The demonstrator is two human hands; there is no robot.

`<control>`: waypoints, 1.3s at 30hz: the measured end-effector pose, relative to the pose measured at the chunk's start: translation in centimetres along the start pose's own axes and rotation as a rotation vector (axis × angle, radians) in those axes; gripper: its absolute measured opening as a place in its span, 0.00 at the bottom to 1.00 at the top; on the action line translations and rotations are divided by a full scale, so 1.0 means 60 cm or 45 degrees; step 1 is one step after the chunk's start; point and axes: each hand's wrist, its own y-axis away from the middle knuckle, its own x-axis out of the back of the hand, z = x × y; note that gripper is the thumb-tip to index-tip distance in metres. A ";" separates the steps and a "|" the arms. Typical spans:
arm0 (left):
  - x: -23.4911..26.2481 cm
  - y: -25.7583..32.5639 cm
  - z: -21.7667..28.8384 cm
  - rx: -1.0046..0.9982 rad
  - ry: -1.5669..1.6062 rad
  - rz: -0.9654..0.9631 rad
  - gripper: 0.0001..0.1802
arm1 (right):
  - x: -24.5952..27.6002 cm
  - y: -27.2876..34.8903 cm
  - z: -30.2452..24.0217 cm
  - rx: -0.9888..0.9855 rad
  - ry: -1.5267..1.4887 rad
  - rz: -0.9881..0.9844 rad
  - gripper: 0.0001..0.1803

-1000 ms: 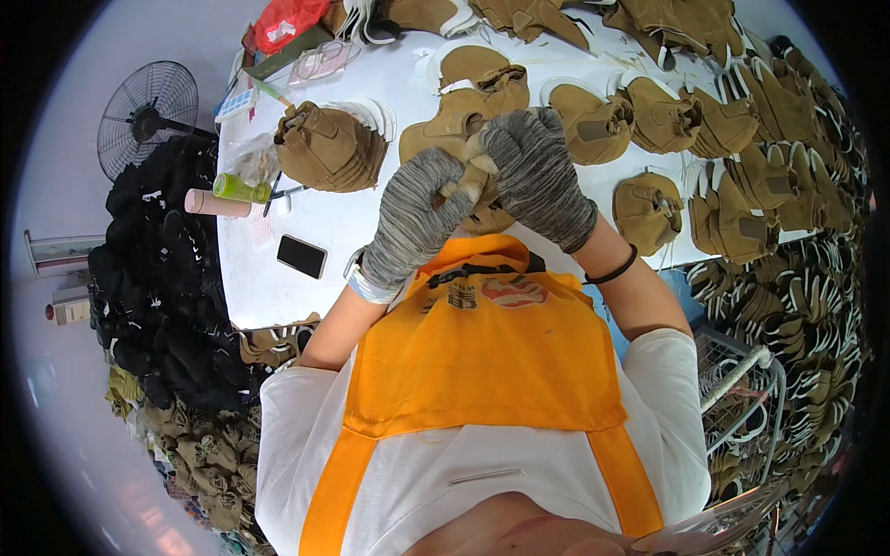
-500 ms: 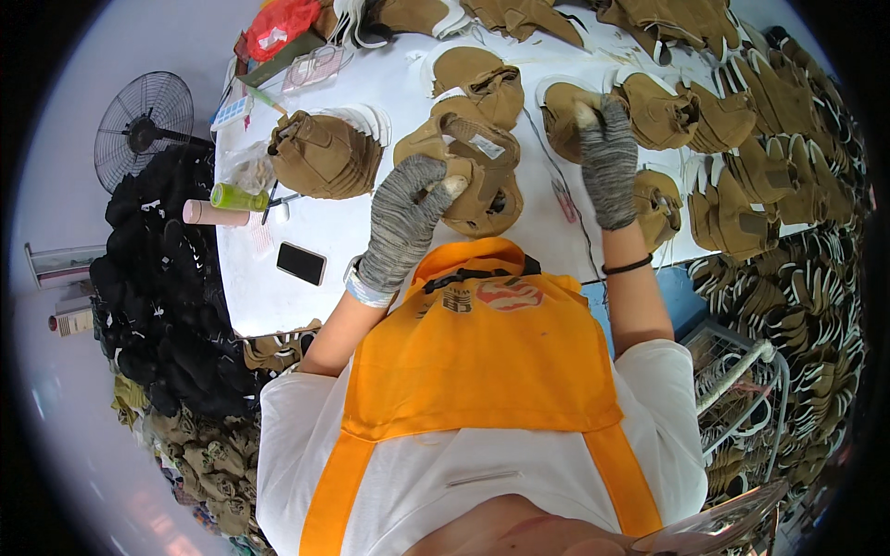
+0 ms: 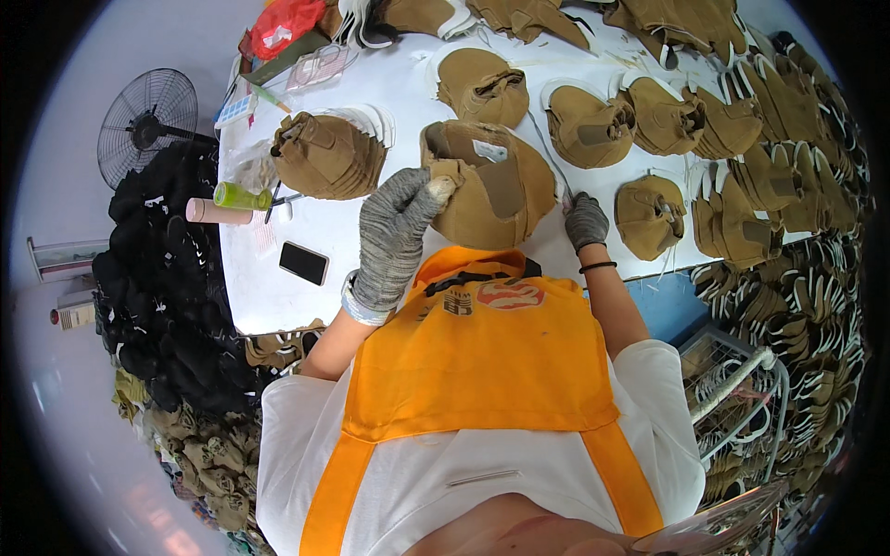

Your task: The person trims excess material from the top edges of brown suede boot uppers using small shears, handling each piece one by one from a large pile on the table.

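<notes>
Above table, left hand [image 3: 394, 227] grips shoe upper [image 3: 487, 181].

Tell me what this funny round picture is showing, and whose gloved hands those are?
A camera worn on a person's head looks down, and its wide lens bends everything into a circle. The orange apron and both gloved hands belong to that person. The left hand grips a tan shoe upper with a light handle poking out of its fingers. The right hand rests on the white table, holding nothing I can see. More tan uppers, a black phone and a green bottle lie there too.
</notes>
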 end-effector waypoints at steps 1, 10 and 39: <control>-0.004 -0.001 -0.006 0.022 0.002 -0.015 0.11 | 0.000 -0.010 0.006 0.022 -0.027 -0.051 0.17; -0.013 -0.019 -0.123 0.321 0.102 -0.129 0.16 | 0.004 0.036 -0.017 0.172 0.115 0.200 0.16; -0.031 -0.013 -0.161 0.329 0.260 -0.153 0.12 | 0.291 0.176 -0.190 0.895 -1.128 -0.061 0.17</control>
